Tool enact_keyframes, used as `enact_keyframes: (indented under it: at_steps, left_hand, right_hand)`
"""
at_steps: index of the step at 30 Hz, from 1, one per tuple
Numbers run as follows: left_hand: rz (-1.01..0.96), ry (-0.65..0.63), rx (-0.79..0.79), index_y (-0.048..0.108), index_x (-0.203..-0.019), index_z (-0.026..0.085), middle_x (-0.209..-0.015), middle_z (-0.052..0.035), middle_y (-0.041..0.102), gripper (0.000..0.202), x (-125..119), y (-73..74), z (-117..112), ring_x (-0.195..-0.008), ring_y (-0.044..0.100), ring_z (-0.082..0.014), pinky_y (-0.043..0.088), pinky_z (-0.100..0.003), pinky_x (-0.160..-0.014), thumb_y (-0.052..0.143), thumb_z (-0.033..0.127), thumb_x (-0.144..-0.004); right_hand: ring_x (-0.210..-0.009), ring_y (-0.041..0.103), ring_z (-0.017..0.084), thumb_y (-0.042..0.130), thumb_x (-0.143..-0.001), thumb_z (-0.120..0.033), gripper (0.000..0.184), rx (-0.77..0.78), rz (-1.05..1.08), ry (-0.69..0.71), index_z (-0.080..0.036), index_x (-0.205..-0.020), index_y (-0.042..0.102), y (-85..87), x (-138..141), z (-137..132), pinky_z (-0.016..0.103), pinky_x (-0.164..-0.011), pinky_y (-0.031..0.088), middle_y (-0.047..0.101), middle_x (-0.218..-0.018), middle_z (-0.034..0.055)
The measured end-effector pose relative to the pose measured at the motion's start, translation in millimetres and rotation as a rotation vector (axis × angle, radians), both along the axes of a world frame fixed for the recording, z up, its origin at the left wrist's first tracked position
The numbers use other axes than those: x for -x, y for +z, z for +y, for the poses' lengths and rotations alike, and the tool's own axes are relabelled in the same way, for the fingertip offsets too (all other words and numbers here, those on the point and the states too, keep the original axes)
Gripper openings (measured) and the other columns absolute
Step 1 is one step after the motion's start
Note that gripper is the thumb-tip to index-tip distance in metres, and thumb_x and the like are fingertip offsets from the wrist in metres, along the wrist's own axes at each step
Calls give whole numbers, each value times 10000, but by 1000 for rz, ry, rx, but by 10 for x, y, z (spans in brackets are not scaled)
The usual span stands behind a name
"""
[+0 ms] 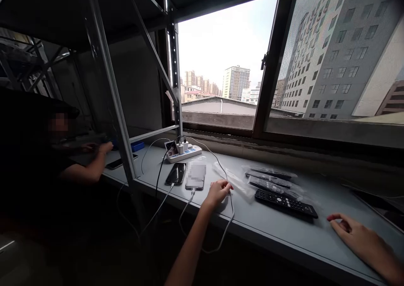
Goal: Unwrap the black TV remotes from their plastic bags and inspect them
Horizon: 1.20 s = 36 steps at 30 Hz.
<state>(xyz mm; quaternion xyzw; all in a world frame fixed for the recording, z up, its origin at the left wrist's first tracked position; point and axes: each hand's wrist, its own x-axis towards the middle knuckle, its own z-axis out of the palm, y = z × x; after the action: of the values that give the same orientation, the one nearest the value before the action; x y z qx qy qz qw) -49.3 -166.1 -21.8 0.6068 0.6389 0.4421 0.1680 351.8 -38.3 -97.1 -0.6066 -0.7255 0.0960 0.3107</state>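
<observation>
at the window-side grey tabletop (284, 231), head view: left hand (217, 192) rests with fingers curled over a thin white charging cable (232, 210); firm grip cannot be told. right hand (356, 235) lies open, empty, near a black button-faced remote control (285, 204). a black slab phone (176, 173) lies beside the white power strip (184, 152), presumably for cable reach. a co-worker's hand (105, 147) is well apart.

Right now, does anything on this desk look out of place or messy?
Nothing is spilled or broken. The only untidy bit: white cables droop in loose loops over the front edge of the table beside the left hand. One remote lies bare while the other remotes sit in clear bags.
</observation>
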Motion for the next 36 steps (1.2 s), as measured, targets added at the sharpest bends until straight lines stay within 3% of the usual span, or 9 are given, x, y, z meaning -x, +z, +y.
enact_keyframes:
  at_steps: [5,9,16,20,23,26,31,36]
  left_hand:
    - [63,2,33,664,-702,167,-695,-50,639,292,-18,39,-4,-693,566,-165,409,-257,-703,407,275,-788]
    - [97,9,73,676,-734,174,-737,-48,657,311,-19,55,26,-754,580,-175,401,-274,-781,391,279,-803]
    - [150,35,78,682,-763,163,-732,-45,656,307,-7,65,77,-752,578,-177,398,-270,-752,399,278,-794]
    - [173,14,44,666,-751,159,-722,-45,644,295,0,95,72,-725,569,-173,397,-264,-711,396,272,-787]
    - [189,-11,18,651,-732,161,-710,-39,632,295,13,114,84,-706,562,-166,396,-261,-700,388,281,-790]
    - [211,-24,-10,635,-712,165,-722,-39,629,294,17,136,105,-681,555,-159,401,-258,-680,384,293,-793]
    - [356,-53,-98,599,-711,177,-736,-42,593,314,-47,214,61,-630,518,-159,406,-292,-674,346,324,-824]
    - [503,-135,-200,570,-706,196,-792,-56,589,269,-188,299,-39,-795,534,-208,391,-370,-805,366,313,-836]
  right_hand:
    - [-472,511,241,463,-674,-520,231,17,32,8,-341,-688,608,-91,-49,96,402,-462,336,538,-602,111]
    - [-470,498,248,418,-712,-519,284,6,4,-3,-306,-738,604,-65,-27,71,373,-435,312,526,-598,89]
    - [-641,541,204,487,-786,-351,150,142,-83,-81,-255,-830,593,303,214,-195,297,-529,324,573,-705,40]
    - [-637,531,179,489,-788,-284,149,90,-107,-85,-211,-895,563,497,363,-354,264,-550,318,551,-652,7]
    - [-738,546,188,468,-756,-189,243,-55,-51,-60,-155,-990,525,557,430,-377,251,-647,355,555,-710,25]
    - [-828,544,195,461,-774,-199,306,-70,-33,-78,-153,-1074,498,580,467,-329,251,-704,365,564,-880,58]
    - [-878,547,202,414,-856,-239,275,-8,17,-104,-167,-1100,517,653,557,-142,260,-737,368,577,-965,56]
    - [-960,543,190,294,-936,-285,328,15,97,-96,-187,-1142,530,718,696,167,253,-771,374,569,-1081,53]
